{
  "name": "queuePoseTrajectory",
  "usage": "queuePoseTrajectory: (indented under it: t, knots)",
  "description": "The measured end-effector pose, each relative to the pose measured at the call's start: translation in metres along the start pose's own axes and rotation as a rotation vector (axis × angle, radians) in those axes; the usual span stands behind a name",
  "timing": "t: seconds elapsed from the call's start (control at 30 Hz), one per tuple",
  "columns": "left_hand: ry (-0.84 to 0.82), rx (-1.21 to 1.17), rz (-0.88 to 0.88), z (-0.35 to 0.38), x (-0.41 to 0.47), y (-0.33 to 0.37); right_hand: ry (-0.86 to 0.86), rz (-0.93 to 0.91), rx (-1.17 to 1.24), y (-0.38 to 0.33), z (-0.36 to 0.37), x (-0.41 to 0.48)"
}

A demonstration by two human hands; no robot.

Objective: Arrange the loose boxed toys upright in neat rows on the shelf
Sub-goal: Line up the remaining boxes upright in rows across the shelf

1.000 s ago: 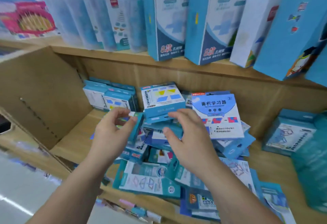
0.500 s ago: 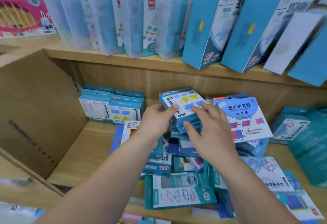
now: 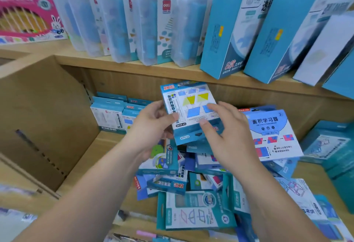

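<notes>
Left hand (image 3: pixel 151 127): centre of frame, forearm entering from lower left; thumb pressed on the front of the box (image 3: pixel 191 107), fingers curled behind its left edge

Right hand (image 3: pixel 228 138): forearm entering from lower right; thumb and fingers pinch the same box's right side

Box: one, blue and white, printed with yellow and blue shapes, held tilted over the pile (image 3: pixel 182 176)

Pile: loose boxes lying flat and overlapping on the lower shelf (image 3: pixel 92 157), lower centre; more than ten, exact count not possible

Row (image 3: pixel 113 115): upright boxes at the back left of the lower shelf, about four visible

Upper shelf (image 3: pixel 134 67): clear cases (image 3: pixel 147 27), about five, upper centre; tall boxes (image 3: pixel 226 31), four, upper right; pink box (image 3: pixel 28 17), one, upper left
</notes>
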State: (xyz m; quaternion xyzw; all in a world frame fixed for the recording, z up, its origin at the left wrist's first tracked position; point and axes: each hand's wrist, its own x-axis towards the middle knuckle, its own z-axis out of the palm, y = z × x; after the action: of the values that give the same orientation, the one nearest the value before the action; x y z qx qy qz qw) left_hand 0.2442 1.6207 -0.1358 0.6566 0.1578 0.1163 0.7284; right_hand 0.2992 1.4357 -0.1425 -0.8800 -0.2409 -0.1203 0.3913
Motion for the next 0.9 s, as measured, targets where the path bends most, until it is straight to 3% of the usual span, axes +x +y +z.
queuePoseTrajectory:
  t: [0.2,0.4,0.6,0.9]
  knots:
    - [0.132,0.158,0.096,-0.052,-0.017,0.002,-0.158,-0.078,0.187,-0.017,0.018,0.014]
    - [0.279,0.180,0.137,-0.107,-0.013,-0.012,-0.349,-0.107,0.183,-0.035,0.054,0.030]
    - [0.253,0.271,0.157,-0.138,0.015,-0.026,-0.382,-0.028,0.201,-0.043,0.089,0.056]
    - [0.045,0.367,0.077,-0.158,0.058,-0.060,-0.255,0.132,0.174,-0.051,0.133,0.077]
